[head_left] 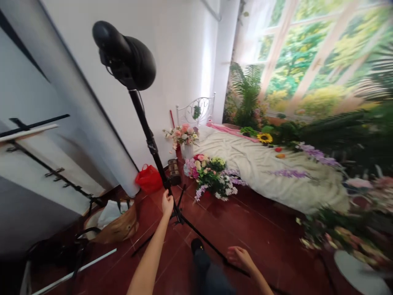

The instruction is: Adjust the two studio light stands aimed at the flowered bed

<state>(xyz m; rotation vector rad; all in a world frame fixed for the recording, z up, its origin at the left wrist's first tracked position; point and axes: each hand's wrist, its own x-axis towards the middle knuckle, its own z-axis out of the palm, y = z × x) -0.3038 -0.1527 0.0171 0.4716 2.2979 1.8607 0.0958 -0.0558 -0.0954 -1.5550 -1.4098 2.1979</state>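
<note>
Lt hand [167, 203] is held out at the lower pole of the blk light stand [158, 162]; its fingers are curled at the pole's edge, seemingly in contact, but whether the pole is fully clasped cannot be told from this angle. Rt hand [241, 257] is held low, fingers loosely extended and slightly bent, nothing seen gripped; in view it overlaps a stand leg [204, 237], contact not determinable. Stand is located approx. ctr-left on the dk red tiled floor [264, 241], pole tilted in view, legs splayed, w/ a bulky blk head [139, 63] mounted at top. One shoe [197, 246] is seen near the same leg, btwn the two forearms. Behind the stand base, a red bag [149, 180] is placed by the wall; a woven bag [121, 225] w/ white contents is noted at lt. To the rt of the pole, mixed flowers [211, 174] are grouped on the floor beside the bed [236, 145], which is draped in a pale cover; a sunflower [265, 138] and purple sprigs [290, 173] are laid on it.
</note>
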